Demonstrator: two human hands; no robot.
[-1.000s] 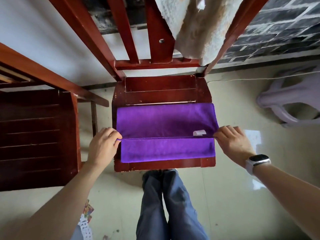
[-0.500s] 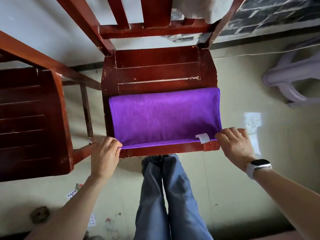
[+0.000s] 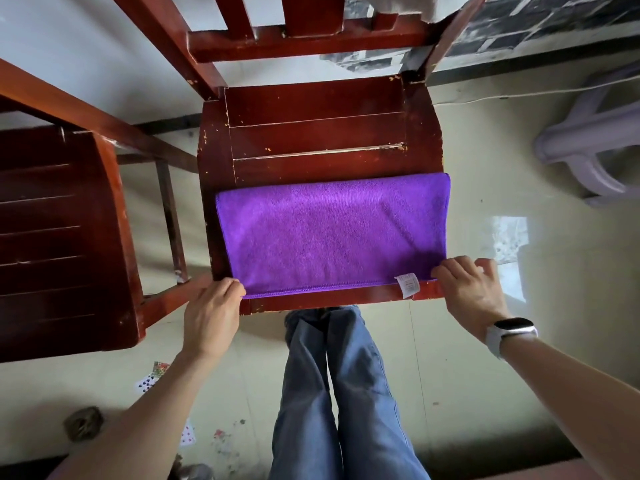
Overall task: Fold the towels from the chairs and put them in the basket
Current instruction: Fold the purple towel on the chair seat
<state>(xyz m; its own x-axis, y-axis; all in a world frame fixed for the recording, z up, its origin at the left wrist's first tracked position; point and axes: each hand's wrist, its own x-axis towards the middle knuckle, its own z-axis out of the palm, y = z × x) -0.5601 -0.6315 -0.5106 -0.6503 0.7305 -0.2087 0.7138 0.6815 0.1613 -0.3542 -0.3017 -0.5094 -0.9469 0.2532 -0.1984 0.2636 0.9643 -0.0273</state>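
Note:
A purple towel (image 3: pixel 332 233) lies folded in half on the front part of a red-brown wooden chair seat (image 3: pixel 318 133). Its open edge runs along the seat's near edge, with a small white label (image 3: pixel 408 284) at the near right corner. My left hand (image 3: pixel 213 313) pinches the towel's near left corner. My right hand (image 3: pixel 467 289), with a watch on its wrist, pinches the near right corner. A pale towel (image 3: pixel 408 5) hangs over the chair's backrest at the top right, mostly out of frame. No basket is in view.
A second dark wooden chair (image 3: pixel 59 237) stands close on the left. A pale plastic stool (image 3: pixel 595 140) lies at the right. Playing cards (image 3: pixel 152 375) and scraps litter the floor by my legs (image 3: pixel 339 393). A wall runs behind the chairs.
Both hands pulled the towel's upper layer toward me until its edge met the near edge, finishing the fold in half. The view tilted down and drew closer to the seat.

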